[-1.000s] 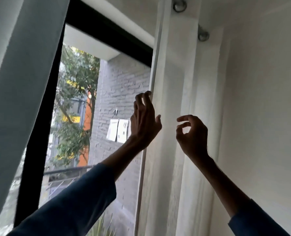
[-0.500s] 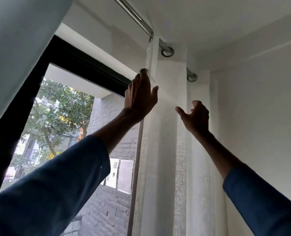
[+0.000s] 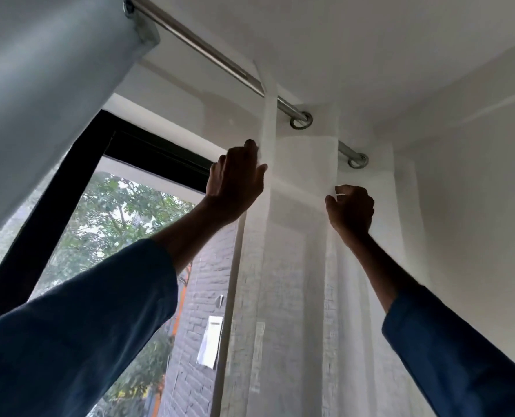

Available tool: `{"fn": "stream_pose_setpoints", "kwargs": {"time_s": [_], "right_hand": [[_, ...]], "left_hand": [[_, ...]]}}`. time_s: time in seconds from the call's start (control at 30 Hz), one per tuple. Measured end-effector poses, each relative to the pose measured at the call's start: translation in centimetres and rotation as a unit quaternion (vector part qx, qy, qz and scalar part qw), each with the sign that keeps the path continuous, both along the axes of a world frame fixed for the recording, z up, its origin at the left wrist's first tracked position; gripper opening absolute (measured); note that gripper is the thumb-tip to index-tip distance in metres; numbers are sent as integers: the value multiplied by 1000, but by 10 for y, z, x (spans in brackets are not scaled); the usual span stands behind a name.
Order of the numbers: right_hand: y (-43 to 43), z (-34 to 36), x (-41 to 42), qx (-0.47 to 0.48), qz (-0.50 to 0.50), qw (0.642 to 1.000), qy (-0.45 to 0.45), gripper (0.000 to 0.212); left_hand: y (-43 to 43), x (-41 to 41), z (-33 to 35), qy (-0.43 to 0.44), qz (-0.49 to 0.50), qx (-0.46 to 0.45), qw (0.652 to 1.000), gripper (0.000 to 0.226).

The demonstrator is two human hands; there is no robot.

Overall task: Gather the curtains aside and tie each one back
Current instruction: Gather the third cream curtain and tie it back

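Observation:
A white sheer curtain (image 3: 298,266) hangs in folds from ring eyelets on a metal rod (image 3: 208,52) near the ceiling, at the window's right side. My left hand (image 3: 235,185) is raised to the curtain's left edge and grips it, thumb on the front of the fold and fingers bent round the edge. Farther right and slightly lower, my right hand (image 3: 352,209) pinches another fold with curled fingers. A grey curtain (image 3: 39,94) hangs on the same rod at the upper left.
The black window frame (image 3: 147,152) runs behind my left arm, with trees and a grey brick wall (image 3: 199,296) outside. A white wall (image 3: 476,221) stands close on the right, and the ceiling is just above the rod.
Both hands rose along the sheer curtain toward the rod while my view tilted upward. My left hand took its edge, and my right hand, which held nothing, now pinches a fold.

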State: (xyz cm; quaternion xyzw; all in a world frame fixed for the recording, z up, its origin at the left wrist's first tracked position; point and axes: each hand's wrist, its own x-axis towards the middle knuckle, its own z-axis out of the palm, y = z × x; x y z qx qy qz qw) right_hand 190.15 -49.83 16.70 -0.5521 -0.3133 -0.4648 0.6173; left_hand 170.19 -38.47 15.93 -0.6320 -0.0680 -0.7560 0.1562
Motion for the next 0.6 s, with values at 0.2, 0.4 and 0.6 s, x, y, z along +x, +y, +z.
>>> {"fn": "stream_pose_setpoints", "kwargs": {"time_s": [0.2, 0.4, 0.6], "right_hand": [[7, 13, -22, -2, 43, 999, -28, 11], [26, 24, -86, 0, 117, 990, -78, 20], [50, 13, -131, 5, 221, 964, -147, 18]], "left_hand": [[-1, -4, 5, -17, 33, -12, 999, 29], [-15, -13, 14, 1, 42, -3, 999, 24], [-13, -33, 19, -4, 64, -32, 997, 24]]}}
